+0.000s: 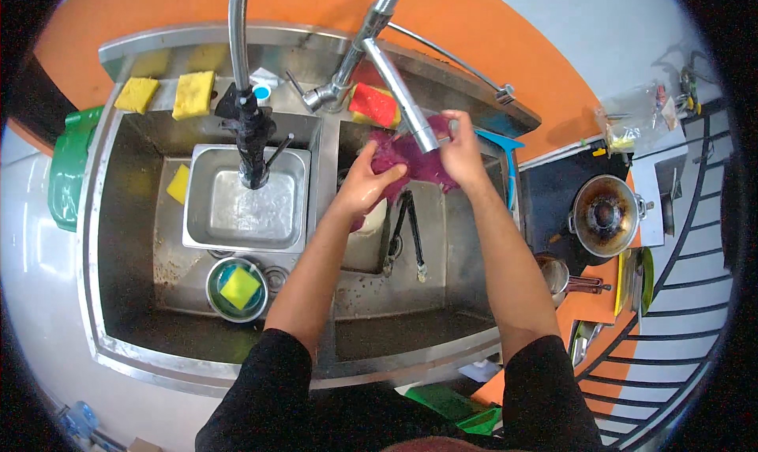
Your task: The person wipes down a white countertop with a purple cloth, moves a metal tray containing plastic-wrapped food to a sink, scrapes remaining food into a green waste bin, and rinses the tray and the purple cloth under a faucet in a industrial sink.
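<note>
Both my hands are around a wet-looking magenta cloth [410, 164] over the right sink basin [410, 337]. My left hand [368, 183] grips its left part with the thumb on top. My right hand [463, 152] pinches its upper right part. The chrome faucet spout [401, 97] ends just above the cloth; I cannot tell whether water is running. Below, a black V-shaped tool [405, 225], perhaps tongs, lies in the basin. A whitish rounded thing [373, 217] beside it is partly hidden by the cloth and my left hand.
The left basin holds a rectangular steel pan [246, 235] and a round bowl [215, 298] with a yellow-green sponge [240, 288]. A black sprayer [254, 148] hangs over the pan. Yellow sponges [194, 94] and a red sponge [374, 105] sit on the ledge. Blackened pot [606, 215] at right.
</note>
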The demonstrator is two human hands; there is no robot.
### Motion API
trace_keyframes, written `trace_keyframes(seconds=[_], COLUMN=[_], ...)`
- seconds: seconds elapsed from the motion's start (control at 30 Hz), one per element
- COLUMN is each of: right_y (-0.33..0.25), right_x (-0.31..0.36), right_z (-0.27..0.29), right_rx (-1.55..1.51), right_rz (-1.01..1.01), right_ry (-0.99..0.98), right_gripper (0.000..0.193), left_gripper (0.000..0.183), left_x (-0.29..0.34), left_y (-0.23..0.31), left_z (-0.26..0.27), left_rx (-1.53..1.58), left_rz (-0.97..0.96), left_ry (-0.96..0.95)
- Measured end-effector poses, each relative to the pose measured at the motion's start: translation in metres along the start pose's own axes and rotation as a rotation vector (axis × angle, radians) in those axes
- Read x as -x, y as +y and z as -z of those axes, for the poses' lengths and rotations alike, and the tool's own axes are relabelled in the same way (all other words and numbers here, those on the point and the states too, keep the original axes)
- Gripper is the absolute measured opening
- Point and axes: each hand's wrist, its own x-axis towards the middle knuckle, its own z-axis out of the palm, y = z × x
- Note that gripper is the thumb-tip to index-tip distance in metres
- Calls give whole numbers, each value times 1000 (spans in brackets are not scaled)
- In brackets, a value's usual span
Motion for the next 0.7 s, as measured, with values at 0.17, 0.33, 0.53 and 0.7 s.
trace_keyframes(seconds=[0.17, 0.33, 0.53, 0.7], right_y=[-50, -63, -42, -33], right_x=[18, 12, 6, 2], right_z=[-25, -30, -32, -35], right_rx=[144, 283, 415, 97], right_rz=[64, -146, 174, -32], right_ry=[-354, -319, -6, -24], right_gripper=[53, 44, 12, 20], left_gripper=[70, 28, 16, 18], left_x=[-24, -19, -4, 9], left_y=[29, 43, 69, 82], left_z=[28, 47, 41, 29], left_rx=[-155, -445, -1079, -1531], left_rz=[-291, -222, -380, -616], left_ry=[-84, 103, 306, 609])
